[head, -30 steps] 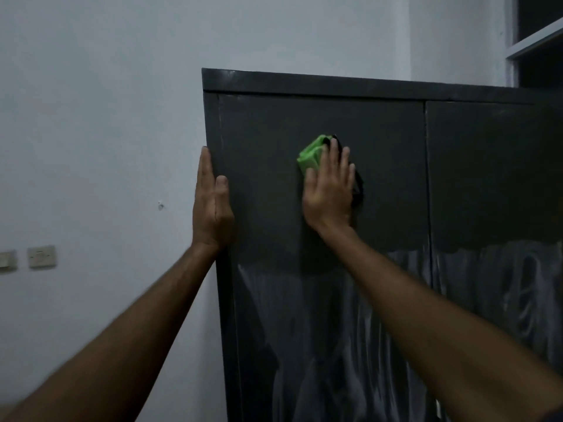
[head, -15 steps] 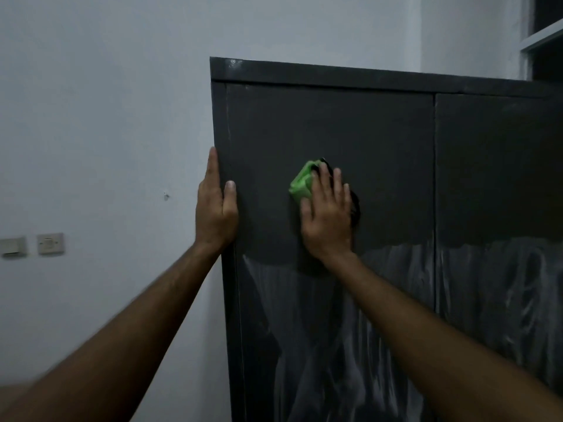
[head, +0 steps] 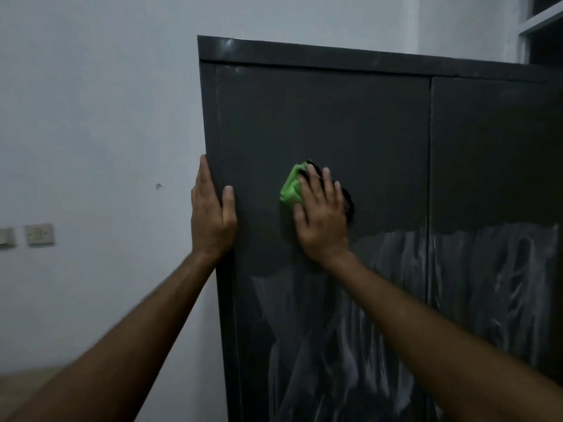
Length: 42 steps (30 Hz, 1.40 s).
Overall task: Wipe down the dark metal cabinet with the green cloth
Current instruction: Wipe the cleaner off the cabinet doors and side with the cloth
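Wall: pale plain wall (head: 91, 117), with one small dark mark (head: 158, 185).
Switches: two wall plates (head: 40, 234) low at the left edge.
Shelf: white shelf edge (head: 540, 21) in the top right corner.
Light: dim.

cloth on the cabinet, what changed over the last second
The right hand slid the green cloth down the left door, from near the top of the cabinet toward the streaky lower part. The left hand stayed flat on the cabinet's left edge, and the right hand kept pressing the cloth with straight fingers.
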Each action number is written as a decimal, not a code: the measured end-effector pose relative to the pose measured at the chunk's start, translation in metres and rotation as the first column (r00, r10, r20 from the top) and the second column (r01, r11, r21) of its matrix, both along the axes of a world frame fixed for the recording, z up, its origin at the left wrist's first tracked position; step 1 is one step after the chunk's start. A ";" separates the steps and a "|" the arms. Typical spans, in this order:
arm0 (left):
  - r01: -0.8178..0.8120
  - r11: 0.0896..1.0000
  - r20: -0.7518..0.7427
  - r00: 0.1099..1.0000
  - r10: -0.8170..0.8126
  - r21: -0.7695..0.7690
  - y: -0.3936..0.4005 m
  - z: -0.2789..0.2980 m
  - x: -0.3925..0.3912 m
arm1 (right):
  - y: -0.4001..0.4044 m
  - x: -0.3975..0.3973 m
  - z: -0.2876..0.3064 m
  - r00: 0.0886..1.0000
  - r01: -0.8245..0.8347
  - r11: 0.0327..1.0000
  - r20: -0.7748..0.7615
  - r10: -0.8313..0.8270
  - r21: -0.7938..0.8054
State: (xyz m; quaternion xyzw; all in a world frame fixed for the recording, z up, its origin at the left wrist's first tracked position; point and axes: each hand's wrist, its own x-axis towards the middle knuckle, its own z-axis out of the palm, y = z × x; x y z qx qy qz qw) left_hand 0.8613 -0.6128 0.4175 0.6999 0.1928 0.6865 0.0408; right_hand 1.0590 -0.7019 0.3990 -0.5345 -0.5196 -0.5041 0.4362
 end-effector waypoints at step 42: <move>-0.116 0.738 -0.415 0.764 0.494 0.664 -0.014 0.001 0.005 | -0.040 0.104 -0.032 0.861 0.060 0.998 -0.505 -0.060 -0.017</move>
